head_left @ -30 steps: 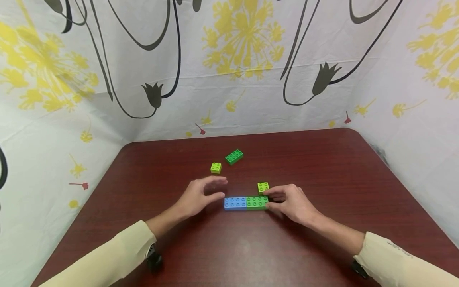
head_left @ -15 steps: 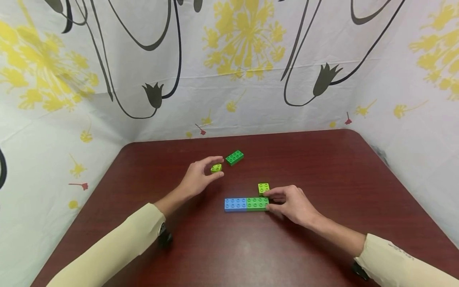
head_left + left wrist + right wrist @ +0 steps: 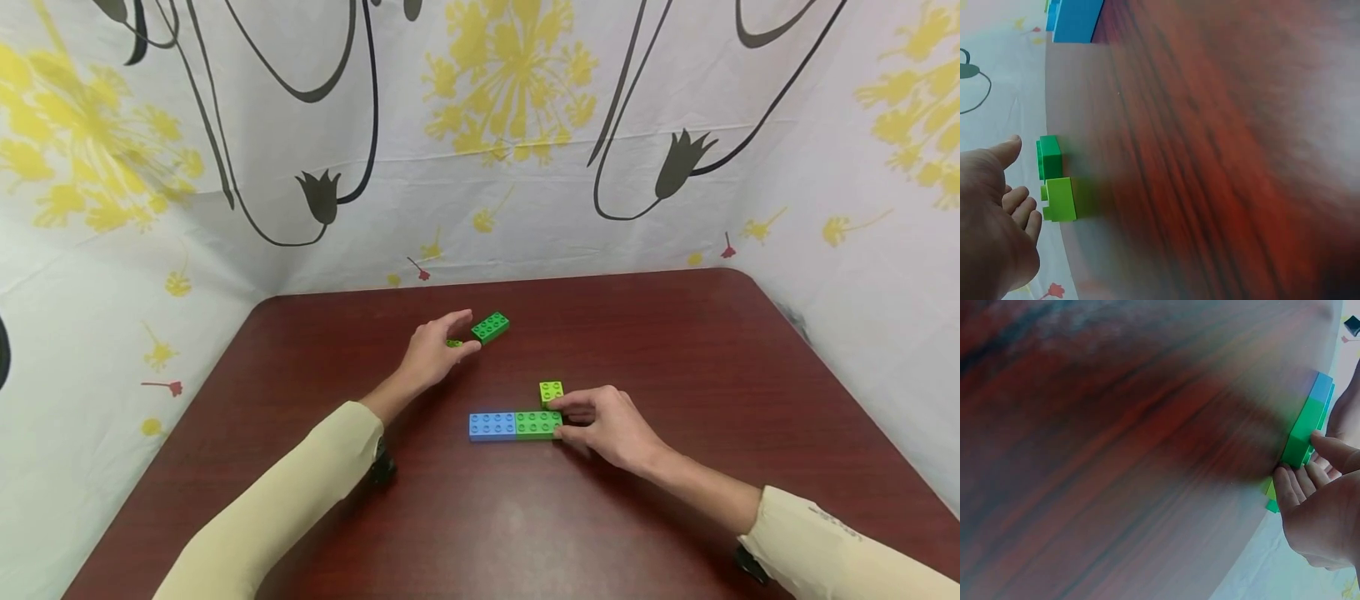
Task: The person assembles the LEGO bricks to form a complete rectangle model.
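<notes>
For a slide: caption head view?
Left hand near a square lime plastic brick; right hand touching a rectangular green plastic brick beside a blue one.

The left arm [image 3: 292,492] extends farther forward than the right arm [image 3: 750,517], both angling inward. The left hand [image 3: 433,353] holds its thumb and fingers [image 3: 455,318] apart; the right hand [image 3: 613,427] has its thumb below gently bent fingers.

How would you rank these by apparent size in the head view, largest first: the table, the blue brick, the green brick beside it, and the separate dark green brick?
1. Table
2. Blue brick and green brick: they look alike, so unranked
3. Dark green brick: looks smallest, though it lies farther from the camera
</notes>
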### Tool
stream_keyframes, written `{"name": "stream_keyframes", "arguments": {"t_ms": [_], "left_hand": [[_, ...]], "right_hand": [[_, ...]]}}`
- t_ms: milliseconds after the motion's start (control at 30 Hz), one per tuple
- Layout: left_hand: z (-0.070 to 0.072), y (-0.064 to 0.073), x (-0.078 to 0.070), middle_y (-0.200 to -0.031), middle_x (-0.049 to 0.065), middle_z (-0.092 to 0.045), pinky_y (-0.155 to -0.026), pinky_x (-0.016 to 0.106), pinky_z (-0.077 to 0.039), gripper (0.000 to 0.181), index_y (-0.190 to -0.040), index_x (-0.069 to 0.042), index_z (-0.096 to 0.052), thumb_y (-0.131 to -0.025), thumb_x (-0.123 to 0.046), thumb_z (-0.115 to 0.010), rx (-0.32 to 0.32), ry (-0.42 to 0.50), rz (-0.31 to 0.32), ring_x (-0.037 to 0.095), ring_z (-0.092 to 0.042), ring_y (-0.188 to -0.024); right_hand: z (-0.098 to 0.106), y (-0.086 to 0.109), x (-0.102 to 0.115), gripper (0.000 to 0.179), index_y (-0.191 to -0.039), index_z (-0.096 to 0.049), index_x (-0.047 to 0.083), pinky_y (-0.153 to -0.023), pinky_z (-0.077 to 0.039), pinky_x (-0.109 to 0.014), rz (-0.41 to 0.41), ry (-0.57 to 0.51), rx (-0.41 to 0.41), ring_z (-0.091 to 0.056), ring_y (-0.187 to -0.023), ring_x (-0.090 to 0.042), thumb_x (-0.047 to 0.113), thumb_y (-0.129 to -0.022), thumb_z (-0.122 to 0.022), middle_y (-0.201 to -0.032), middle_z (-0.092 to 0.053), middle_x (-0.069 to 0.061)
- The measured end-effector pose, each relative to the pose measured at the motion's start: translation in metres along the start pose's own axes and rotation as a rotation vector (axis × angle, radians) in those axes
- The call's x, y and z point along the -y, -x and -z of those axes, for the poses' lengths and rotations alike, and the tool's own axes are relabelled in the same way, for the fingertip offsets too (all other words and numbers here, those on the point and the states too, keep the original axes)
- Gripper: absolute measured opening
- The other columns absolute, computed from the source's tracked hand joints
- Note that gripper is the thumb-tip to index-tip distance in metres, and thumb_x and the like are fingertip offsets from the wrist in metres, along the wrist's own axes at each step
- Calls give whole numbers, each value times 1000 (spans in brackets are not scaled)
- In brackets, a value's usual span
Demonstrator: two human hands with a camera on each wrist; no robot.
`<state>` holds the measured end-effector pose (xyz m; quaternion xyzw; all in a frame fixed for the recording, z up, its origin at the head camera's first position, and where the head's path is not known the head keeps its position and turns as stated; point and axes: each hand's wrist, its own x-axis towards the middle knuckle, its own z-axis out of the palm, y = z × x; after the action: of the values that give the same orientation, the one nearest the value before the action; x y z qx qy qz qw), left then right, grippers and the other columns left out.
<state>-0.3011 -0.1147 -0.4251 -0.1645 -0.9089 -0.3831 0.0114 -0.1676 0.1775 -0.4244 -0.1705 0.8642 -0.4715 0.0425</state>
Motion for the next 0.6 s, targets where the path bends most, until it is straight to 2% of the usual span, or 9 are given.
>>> {"name": "stream_keyframes", "arguments": {"t_ms": [100, 167, 333, 600], "left_hand": [[-5, -6, -1, -153, 6, -60, -89, 40, -61, 68, -158, -12, -52, -98, -28, -80, -5, -17, 27, 25, -67, -122], [-7, -10, -2, -153, 7, -60, -92, 41, -60, 68, -158, -12, -52, -98, -28, -80, -9, -27, 39, 25, -66, -125], [-13, -17, 0, -150, 9, -63, -111, 46, -50, 66, -156, -10, -54, -98, -27, -80, -22, -66, 50, 26, -62, -135], [-21, -20, 3, -146, 10, -65, -110, 46, -50, 62, -153, -9, -57, -99, -28, -80, -45, -91, 67, 25, -64, -131]], "right_hand": [[0, 1, 1, 35, -120, -77, -3, -88, -62, -36, -2, 3, 0, -76, -108, -32, -1, -87, -86, -118, -76, -17], [0, 1, 1, 35, -121, -77, -3, -88, -62, -37, -4, 8, 2, -76, -109, -32, -1, -87, -86, -118, -76, -17], [0, 2, 3, 36, -121, -77, -2, -89, -62, -39, -6, 16, -1, -76, -109, -33, -2, -87, -86, -119, -76, -18], [-1, 4, 4, 36, -122, -77, -3, -89, -62, -40, -24, 13, -4, -75, -110, -33, -3, -86, -85, -121, -75, -19]]}}
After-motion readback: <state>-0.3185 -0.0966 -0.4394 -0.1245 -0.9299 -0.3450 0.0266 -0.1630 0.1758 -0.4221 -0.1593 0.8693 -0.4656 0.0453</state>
